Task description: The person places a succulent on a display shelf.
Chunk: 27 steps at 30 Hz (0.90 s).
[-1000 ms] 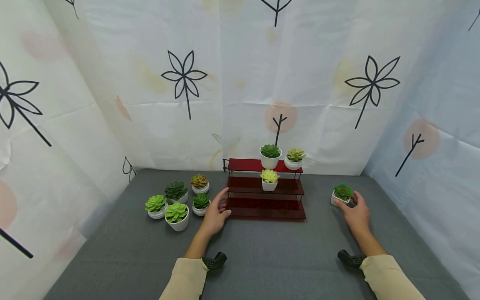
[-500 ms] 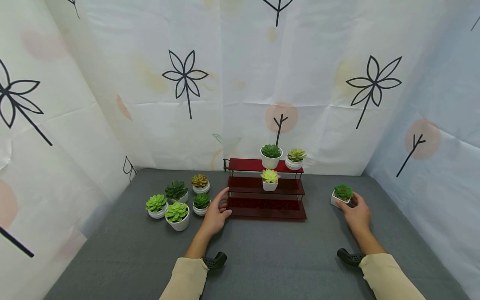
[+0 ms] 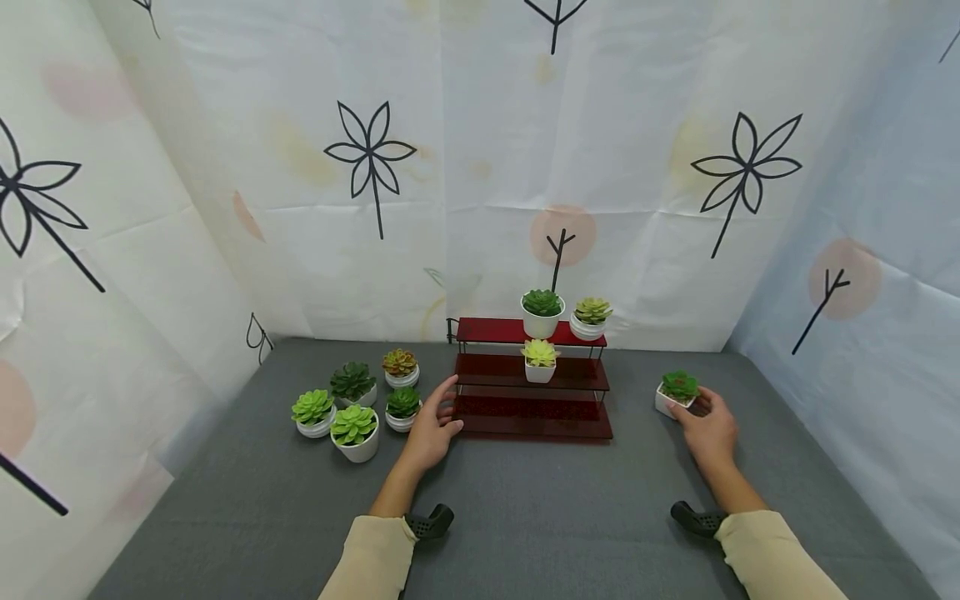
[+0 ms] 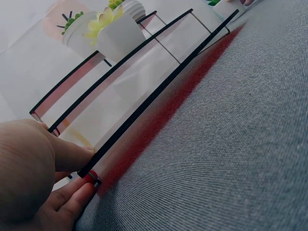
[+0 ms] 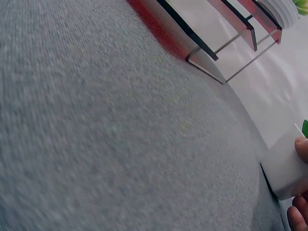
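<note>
Grey cloth tabletop (image 3: 555, 517), white fabric backdrop (image 3: 480, 167) behind it with black line-drawn flowers and pale blotches. Red 3-tier rack (image 3: 487, 367) sits at the back, near the middle.

Left hand (image 3: 431, 429) is at the rack's left end. Left wrist view: thumb at the lowest tier's corner, fingers curled under it, so it's pinching that corner.

Right hand (image 3: 708, 425) is well right of the rack, thumb and fingers pinching the white square pot (image 3: 667, 404) with its green succulent (image 3: 680, 385). Pot is tilted in the head view; can't tell if the base touches the cloth.

On the rack: 2 potted plants on the top tier, right half, green one (image 3: 542, 313) and pale green one (image 3: 591, 320); 1 yellow-green plant (image 3: 539, 360) on the middle tier.

Left of the left hand: 5 more potted succulents grouped, small green one (image 3: 402, 408) nearest it.
</note>
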Tool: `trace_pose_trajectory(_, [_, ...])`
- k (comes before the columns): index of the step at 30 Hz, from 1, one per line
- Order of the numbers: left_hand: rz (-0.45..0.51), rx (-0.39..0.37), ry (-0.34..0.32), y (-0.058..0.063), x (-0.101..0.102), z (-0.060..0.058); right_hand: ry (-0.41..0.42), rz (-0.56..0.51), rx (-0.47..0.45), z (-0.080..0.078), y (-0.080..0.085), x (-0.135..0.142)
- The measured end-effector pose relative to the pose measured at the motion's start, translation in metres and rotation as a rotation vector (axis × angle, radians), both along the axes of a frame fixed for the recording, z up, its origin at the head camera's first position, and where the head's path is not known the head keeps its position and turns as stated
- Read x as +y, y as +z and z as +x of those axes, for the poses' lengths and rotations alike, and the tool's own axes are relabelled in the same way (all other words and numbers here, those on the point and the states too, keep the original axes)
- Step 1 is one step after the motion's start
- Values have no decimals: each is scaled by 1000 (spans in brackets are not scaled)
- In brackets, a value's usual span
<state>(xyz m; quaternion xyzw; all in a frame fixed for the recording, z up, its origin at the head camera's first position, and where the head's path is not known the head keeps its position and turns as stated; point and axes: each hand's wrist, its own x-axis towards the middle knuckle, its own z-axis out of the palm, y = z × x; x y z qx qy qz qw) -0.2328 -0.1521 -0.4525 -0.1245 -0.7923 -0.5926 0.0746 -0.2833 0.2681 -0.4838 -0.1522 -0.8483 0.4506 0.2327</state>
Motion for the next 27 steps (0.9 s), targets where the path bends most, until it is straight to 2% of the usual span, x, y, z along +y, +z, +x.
trace_pose_trajectory(8, [-4, 14, -5, -2, -1, -1, 22, -21, 25, 3, 6, -12])
trace_pose_trajectory(27, [-3, 7, -1, 0, 0, 0, 110, -153, 70, 4, 29, -45])
